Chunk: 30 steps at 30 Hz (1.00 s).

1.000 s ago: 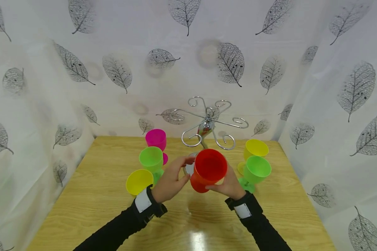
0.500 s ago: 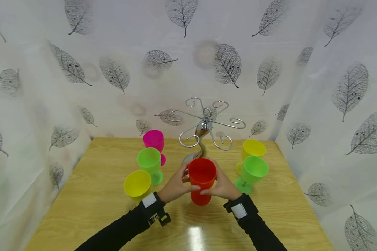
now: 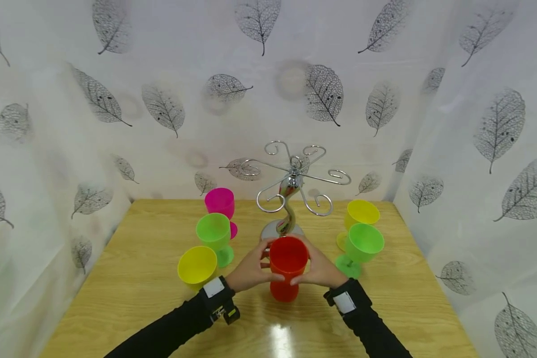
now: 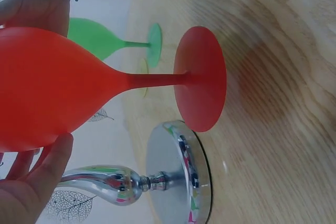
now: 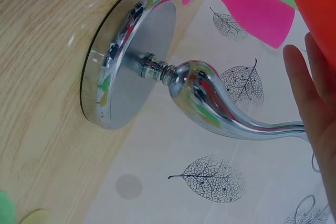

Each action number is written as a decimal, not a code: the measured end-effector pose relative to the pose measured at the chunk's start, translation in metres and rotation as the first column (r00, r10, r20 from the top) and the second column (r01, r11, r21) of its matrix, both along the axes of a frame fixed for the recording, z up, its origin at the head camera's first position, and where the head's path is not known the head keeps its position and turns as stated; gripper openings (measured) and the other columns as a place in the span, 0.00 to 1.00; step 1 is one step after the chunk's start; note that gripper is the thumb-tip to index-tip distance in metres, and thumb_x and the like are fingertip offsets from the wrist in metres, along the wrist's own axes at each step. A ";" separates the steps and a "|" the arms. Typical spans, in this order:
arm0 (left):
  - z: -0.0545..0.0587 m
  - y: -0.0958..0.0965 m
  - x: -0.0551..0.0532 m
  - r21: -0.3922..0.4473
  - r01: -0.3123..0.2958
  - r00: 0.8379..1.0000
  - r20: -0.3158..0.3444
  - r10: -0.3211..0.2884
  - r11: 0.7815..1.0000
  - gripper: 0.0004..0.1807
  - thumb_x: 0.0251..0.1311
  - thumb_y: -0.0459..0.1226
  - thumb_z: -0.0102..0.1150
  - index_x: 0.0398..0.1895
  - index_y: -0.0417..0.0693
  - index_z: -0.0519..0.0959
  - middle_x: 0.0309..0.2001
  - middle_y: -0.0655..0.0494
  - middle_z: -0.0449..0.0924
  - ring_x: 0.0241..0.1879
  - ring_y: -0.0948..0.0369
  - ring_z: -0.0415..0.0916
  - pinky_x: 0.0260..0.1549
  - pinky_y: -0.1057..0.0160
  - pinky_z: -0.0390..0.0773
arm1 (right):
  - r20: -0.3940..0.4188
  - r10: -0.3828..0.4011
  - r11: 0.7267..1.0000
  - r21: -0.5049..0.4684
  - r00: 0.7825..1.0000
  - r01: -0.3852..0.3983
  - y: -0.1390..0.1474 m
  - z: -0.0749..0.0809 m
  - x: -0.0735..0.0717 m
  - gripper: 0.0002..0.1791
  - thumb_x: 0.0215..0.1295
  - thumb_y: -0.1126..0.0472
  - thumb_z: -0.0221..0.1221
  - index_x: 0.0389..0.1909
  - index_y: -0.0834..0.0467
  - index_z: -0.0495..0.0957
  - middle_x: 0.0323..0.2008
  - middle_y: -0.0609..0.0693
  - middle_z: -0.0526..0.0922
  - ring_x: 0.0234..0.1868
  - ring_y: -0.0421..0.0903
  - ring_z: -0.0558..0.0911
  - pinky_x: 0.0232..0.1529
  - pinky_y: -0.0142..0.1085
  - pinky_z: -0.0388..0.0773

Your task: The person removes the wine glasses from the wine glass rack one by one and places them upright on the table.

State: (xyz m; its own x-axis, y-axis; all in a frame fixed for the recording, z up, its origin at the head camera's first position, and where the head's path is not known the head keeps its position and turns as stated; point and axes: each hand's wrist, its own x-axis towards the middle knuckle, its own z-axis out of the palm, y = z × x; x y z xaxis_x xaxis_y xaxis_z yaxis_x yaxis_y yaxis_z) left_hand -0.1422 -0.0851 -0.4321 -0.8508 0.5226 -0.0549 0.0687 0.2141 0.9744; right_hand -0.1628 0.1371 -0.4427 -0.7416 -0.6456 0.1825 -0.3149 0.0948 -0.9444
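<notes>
Both hands hold a red plastic goblet by its bowl, in front of a chrome stand. My left hand grips its left side, thumb toward me. My right hand grips the right side, its fingers along the bowl. In the left wrist view, the goblet's round foot appears slightly above the wooden table, with a reddish reflection on the wood beside it. The stand's curled wire arms spread out beyond the goblet.
On the left stand a yellow goblet, a green goblet and a magenta goblet. On the right are another yellow goblet and another green goblet. A leaf-patterned curtain encloses the wooden table.
The red goblet has come lower and nearer to me and stands more upright. My left hand, beside it earlier, now grips it along with my right. Little differs from half a second ago.
</notes>
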 end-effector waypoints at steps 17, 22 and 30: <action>-0.012 0.004 0.006 -0.009 0.008 1.000 -0.003 -0.008 1.000 0.43 0.49 0.41 0.70 0.67 0.46 0.56 0.65 0.49 0.65 0.61 0.48 0.67 0.54 0.51 0.77 | 0.070 0.023 0.999 0.030 0.997 -0.025 0.004 -0.002 0.008 0.51 0.41 0.59 0.75 0.65 0.51 0.55 0.61 0.54 0.70 0.59 0.42 0.71 0.56 0.34 0.76; -0.014 0.004 0.009 -0.030 0.017 1.000 -0.009 -0.017 0.999 0.43 0.49 0.41 0.71 0.66 0.46 0.57 0.63 0.49 0.66 0.59 0.49 0.67 0.54 0.51 0.78 | 0.077 0.024 0.999 0.042 0.997 -0.027 0.005 -0.008 0.010 0.51 0.41 0.59 0.75 0.65 0.51 0.54 0.60 0.54 0.70 0.59 0.43 0.71 0.56 0.34 0.76; -0.024 0.006 0.010 -0.025 0.033 0.999 -0.011 -0.033 0.999 0.44 0.48 0.40 0.71 0.65 0.46 0.56 0.62 0.49 0.66 0.60 0.49 0.66 0.53 0.52 0.78 | 0.104 0.028 0.998 0.058 0.994 -0.034 0.006 -0.016 0.011 0.51 0.41 0.60 0.75 0.65 0.50 0.54 0.61 0.53 0.70 0.60 0.48 0.71 0.57 0.37 0.76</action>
